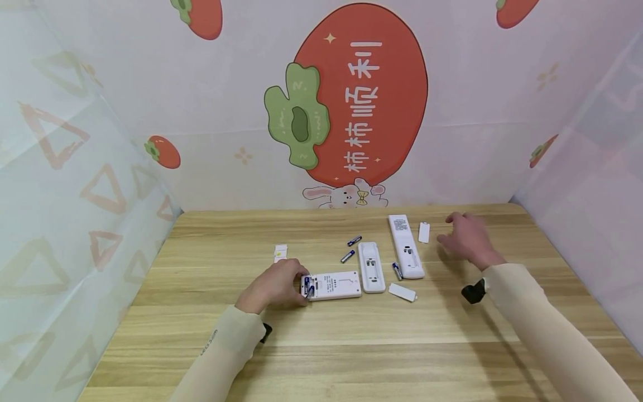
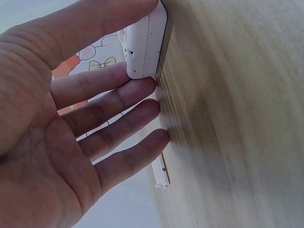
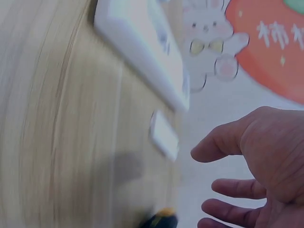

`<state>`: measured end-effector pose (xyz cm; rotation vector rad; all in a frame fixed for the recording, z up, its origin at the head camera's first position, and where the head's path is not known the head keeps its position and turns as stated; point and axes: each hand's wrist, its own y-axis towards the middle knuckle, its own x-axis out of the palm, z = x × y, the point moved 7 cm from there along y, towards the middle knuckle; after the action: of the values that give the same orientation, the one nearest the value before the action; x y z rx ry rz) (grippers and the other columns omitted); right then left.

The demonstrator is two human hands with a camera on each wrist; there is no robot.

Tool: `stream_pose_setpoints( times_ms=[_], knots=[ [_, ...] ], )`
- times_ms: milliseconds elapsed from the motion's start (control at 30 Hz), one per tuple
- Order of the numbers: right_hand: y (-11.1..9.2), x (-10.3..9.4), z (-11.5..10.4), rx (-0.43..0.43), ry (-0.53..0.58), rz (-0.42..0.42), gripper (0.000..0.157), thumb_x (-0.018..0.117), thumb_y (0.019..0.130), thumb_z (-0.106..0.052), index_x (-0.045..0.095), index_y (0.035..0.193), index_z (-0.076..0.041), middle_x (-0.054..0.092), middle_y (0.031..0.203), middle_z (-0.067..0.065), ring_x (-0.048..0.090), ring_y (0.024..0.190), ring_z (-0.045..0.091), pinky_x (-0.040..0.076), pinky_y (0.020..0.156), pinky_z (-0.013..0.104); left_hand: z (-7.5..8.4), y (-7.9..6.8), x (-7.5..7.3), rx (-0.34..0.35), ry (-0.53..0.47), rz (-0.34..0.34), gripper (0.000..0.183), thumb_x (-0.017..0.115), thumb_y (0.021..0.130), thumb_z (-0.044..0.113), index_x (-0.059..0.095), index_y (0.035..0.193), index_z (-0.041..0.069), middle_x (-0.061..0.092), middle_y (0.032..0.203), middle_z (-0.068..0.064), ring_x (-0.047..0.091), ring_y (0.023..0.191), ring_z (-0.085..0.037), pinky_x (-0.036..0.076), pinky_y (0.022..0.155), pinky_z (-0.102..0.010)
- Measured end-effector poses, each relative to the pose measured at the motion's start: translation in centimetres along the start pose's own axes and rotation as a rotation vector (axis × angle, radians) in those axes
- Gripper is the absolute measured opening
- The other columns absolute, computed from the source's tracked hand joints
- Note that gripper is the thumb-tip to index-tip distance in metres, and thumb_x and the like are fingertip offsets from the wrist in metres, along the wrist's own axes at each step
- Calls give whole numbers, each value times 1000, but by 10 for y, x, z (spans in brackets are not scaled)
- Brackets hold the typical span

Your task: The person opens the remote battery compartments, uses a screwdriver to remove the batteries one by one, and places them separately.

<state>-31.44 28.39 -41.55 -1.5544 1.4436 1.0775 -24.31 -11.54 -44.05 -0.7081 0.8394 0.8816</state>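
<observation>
A flat white device point(image 1: 339, 286) lies back side up, with printed text and an uncovered battery bay at its left end. My left hand point(image 1: 275, 283) grips that end between thumb and fingers; the left wrist view shows the device's edge point(image 2: 145, 45) between them. One battery point(image 1: 307, 283) lies in the bay, and another battery point(image 1: 311, 292) sits tilted there. My right hand point(image 1: 467, 240) is raised at the right with loosely bent fingers, holding nothing. A small white battery cover point(image 1: 424, 232) is nearest to it, also seen as a white cover point(image 3: 164, 135) in the right wrist view.
Two white remotes, a short one point(image 1: 371, 268) and a long one point(image 1: 406, 245), lie with bare battery bays. Loose batteries point(image 1: 348, 256) and another cover point(image 1: 402, 292) lie around them. A white piece point(image 1: 280, 252) is behind my left hand. A blurred dark, yellow-banded object point(image 3: 161, 221) shows below.
</observation>
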Motion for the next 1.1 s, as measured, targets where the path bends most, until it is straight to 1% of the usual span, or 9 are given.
stream_pose_setpoints(
  times_ms=[133,300,367,533,667,767,900,1100],
  knots=[
    [-1,2,-29,-68,-13,16,51,67,89,-21,57,125,14,57,115,33,51,106,48,42,89,60,0,0,0,-5,2,-1,51,96,68,21,76,112,4,69,103,-2,59,93,-17,50,91,-40],
    [-6,10,-63,-114,5,-2,44,70,89,-19,61,122,9,59,111,28,55,99,41,48,82,54,0,-1,1,-6,5,-4,52,95,69,21,75,114,4,68,105,-2,59,95,-17,50,92,-40],
    [-9,13,-77,-150,15,-6,41,70,88,-19,64,119,7,60,109,25,56,98,39,48,81,52,-1,-1,1,-10,5,-2,52,95,69,21,75,114,4,67,104,-2,59,95,-17,50,92,-40],
    [-21,24,-113,-280,52,-22,34,74,87,-17,67,114,3,62,106,19,57,98,35,49,82,50,-1,-1,1,-20,7,4,51,96,69,21,75,113,4,67,104,-1,59,94,-17,50,92,-39],
    [-32,35,-138,-358,64,-80,37,77,87,-20,67,116,1,63,109,17,57,98,30,50,84,47,-1,-1,0,-18,-1,5,51,96,68,20,75,112,4,67,103,-1,58,93,-16,50,91,-39],
    [-39,43,-154,-397,69,-131,40,79,86,-24,67,118,-2,63,111,14,57,100,27,50,86,44,-1,-1,0,-10,-5,5,51,96,68,20,75,111,4,67,103,-1,58,92,-16,50,90,-39],
    [-46,54,-171,-429,62,-190,45,82,85,-28,67,120,-5,63,112,10,54,100,23,49,86,40,-1,-1,0,-4,-3,4,51,96,68,21,76,111,5,67,103,-1,58,93,-16,50,90,-40],
    [-52,69,-188,-451,57,-246,54,87,80,-33,67,122,-6,63,112,7,52,100,22,48,84,39,-1,-1,0,2,-3,0,51,96,68,21,75,112,4,68,104,-1,58,92,-16,50,90,-40]
  ],
)
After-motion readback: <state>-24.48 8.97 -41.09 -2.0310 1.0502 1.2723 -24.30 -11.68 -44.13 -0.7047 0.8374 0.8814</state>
